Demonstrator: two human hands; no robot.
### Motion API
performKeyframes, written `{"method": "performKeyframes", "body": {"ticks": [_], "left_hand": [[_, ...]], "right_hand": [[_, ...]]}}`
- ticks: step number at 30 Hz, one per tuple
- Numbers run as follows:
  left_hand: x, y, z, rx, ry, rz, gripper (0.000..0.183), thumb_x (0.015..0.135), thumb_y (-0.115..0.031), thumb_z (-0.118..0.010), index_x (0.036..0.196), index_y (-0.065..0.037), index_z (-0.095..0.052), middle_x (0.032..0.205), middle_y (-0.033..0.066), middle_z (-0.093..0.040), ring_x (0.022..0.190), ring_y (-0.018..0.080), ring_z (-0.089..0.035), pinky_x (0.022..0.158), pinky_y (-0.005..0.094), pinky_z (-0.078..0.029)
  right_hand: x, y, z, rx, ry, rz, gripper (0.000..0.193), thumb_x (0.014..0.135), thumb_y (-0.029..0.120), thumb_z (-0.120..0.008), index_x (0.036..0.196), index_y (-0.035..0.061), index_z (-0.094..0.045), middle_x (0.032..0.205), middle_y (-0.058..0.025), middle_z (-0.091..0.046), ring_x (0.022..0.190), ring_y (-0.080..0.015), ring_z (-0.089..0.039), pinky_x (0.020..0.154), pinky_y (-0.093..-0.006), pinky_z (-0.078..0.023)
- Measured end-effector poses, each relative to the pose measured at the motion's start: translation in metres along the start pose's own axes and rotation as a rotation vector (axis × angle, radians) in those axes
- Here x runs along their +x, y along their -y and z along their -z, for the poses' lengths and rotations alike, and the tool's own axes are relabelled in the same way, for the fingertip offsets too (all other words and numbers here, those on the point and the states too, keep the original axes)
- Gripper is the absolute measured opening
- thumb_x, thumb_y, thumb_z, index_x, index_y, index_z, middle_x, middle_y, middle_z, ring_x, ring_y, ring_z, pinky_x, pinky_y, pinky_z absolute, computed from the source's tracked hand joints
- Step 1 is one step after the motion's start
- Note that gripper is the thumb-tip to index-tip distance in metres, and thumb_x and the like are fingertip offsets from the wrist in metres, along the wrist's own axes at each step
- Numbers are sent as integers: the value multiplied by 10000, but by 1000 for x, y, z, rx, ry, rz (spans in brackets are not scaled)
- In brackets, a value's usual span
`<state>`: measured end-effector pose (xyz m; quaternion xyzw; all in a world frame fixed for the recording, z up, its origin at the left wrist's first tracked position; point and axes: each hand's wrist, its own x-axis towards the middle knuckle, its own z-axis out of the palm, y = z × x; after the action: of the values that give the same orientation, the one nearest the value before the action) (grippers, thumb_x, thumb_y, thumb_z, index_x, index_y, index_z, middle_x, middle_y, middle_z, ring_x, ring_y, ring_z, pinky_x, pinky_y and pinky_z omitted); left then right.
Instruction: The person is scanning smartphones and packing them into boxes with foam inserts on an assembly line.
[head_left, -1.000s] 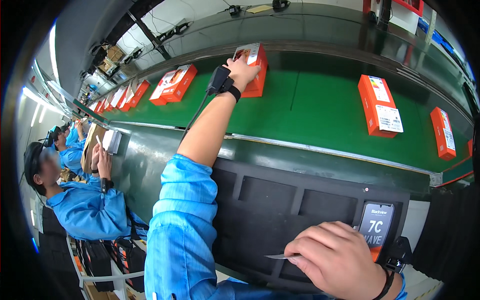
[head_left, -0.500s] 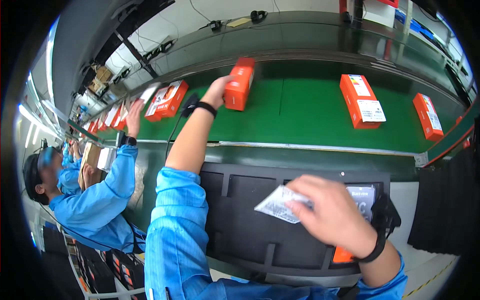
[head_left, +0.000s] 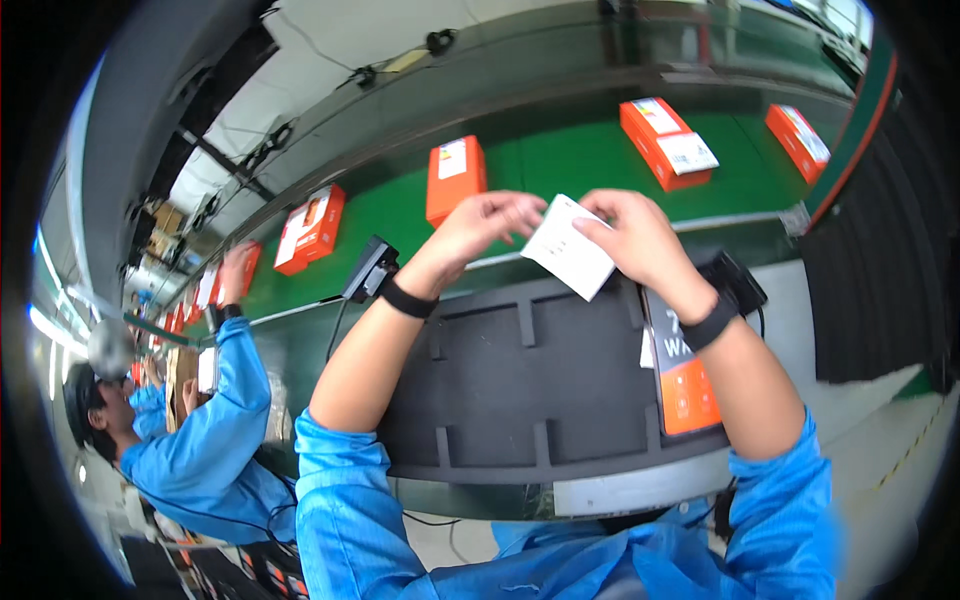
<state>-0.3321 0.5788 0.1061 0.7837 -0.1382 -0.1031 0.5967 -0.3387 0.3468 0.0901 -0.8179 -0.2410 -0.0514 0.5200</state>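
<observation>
A small white printed paper sheet (head_left: 570, 255) is pinched at its right side by my right hand (head_left: 635, 240), held above the far edge of the black tray (head_left: 480, 380). At the sheet's left edge is my left hand (head_left: 480, 230), its fingers slightly apart and loosely bent; no grip on the sheet shows. Just beyond that hand an orange box (head_left: 455, 195) with a white label on top rests on the green conveyor belt (head_left: 550, 150). Under my right forearm, a phone-sized dark and orange printed item (head_left: 685, 385) lies at the tray's right end.
More orange boxes lie along the belt, one (head_left: 668, 145) at right, one (head_left: 800, 140) farther right, another (head_left: 310, 230) at left. A black wrist-mounted device (head_left: 370, 270) sits by my left wrist. A co-worker in a blue sleeve (head_left: 205, 420) works at my left.
My left hand has let go of the orange box, now on the belt, and come right to the sheet. My right hand has carried the sheet up and away from me. The view has shifted.
</observation>
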Motion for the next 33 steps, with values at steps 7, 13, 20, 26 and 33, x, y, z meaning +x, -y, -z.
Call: {"method": "performKeyframes", "body": {"ticks": [7,13,20,26,33], "left_hand": [[18,29,38,284,-376,15,224,818,-170,-721,913,31,-696,781,42,-686,659,74,-590,584,234,-450],[35,108,147,412,-734,222,283,795,-270,-745,753,2,-679,690,37,-647,584,91,-531,524,292,-415],[35,113,149,1105,-1021,-74,476,779,-439,-716,859,23,-635,751,178,-656,680,350,-621,701,455,-484],[-69,-33,-90,-183,39,248,243,947,-200,-487,925,0,-623,772,64,-649,562,91,-536,496,224,-441],[-91,-32,-178,-223,138,482,250,954,-261,-540,992,-32,-634,847,-1,-651,634,34,-498,509,170,-384]], "right_hand": [[3,-6,-7,-61,-178,6,181,856,195,-638,935,34,-659,826,-59,-671,654,-137,-604,640,-292,-488],[6,-25,-2,-164,-247,-89,146,849,171,-605,876,49,-679,785,-58,-683,723,-174,-655,667,-302,-502],[10,-10,-2,-278,-318,-52,152,837,211,-613,861,83,-691,788,-71,-689,753,-236,-665,674,-344,-511],[11,-39,16,-292,-473,-81,165,815,236,-599,809,102,-695,756,-89,-679,728,-287,-655,637,-383,-509],[8,-19,28,-76,-698,55,144,800,237,-610,767,132,-702,745,-107,-678,721,-320,-653,636,-413,-521]]}}
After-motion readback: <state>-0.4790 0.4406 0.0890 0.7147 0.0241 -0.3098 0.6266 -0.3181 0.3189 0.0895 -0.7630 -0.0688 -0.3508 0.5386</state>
